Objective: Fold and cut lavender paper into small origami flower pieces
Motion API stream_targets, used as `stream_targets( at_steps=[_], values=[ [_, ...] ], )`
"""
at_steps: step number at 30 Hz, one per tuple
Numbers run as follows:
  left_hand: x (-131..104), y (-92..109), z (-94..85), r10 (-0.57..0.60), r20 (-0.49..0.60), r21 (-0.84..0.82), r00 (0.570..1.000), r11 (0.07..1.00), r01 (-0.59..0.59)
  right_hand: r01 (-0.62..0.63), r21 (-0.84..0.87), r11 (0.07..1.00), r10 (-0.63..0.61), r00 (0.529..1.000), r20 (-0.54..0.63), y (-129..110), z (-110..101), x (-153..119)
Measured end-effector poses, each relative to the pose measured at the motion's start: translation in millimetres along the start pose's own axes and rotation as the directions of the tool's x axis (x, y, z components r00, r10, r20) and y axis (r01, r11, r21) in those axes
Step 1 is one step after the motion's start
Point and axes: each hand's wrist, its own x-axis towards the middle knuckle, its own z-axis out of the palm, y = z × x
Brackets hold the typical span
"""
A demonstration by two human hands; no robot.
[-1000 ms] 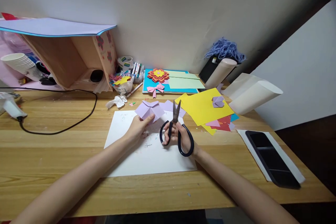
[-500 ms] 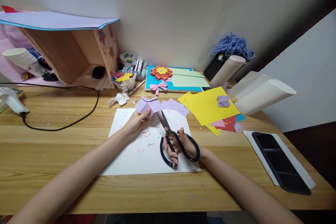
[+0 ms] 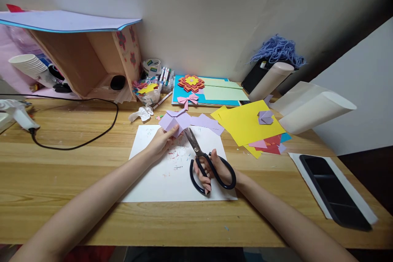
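My left hand (image 3: 162,143) pinches a folded purple paper (image 3: 175,121) by its lower edge, above the top of a marked white sheet (image 3: 153,184). Black-handled scissors (image 3: 197,151) are in my right hand (image 3: 211,170), with fingers through the loops. Their blades are slightly parted and point up and left, the tips close to the right edge of the folded paper. Another purple piece (image 3: 208,123) lies just behind, to the right.
Behind are a blue folder (image 3: 181,99) with a paper flower (image 3: 190,83), a pink bow (image 3: 188,99) and markers (image 3: 165,75). Yellow paper (image 3: 251,125) and a dark phone-like slab (image 3: 334,192) lie right; a glue gun (image 3: 21,116) and cable are left.
The whole view has shifted slightly, so things appear a little further right. The scissor blades look closer together than before; both hands keep their holds.
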Motion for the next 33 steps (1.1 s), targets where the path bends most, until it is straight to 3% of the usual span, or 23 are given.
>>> stream_targets(
  at_steps=[11,33],
  values=[
    [-3.9,-0.5,4.8,0.024,0.047,0.088,0.999,0.996,-0.028,0.008,0.012,1.000,-0.008,1.000,-0.026,5.5,-3.3,2.7],
    [-9.6,1.2,11.0,0.008,0.015,0.135,1.000,0.991,-0.010,-0.016,0.048,0.999,0.020,0.996,-0.083,7.0,-1.2,4.2]
  ],
)
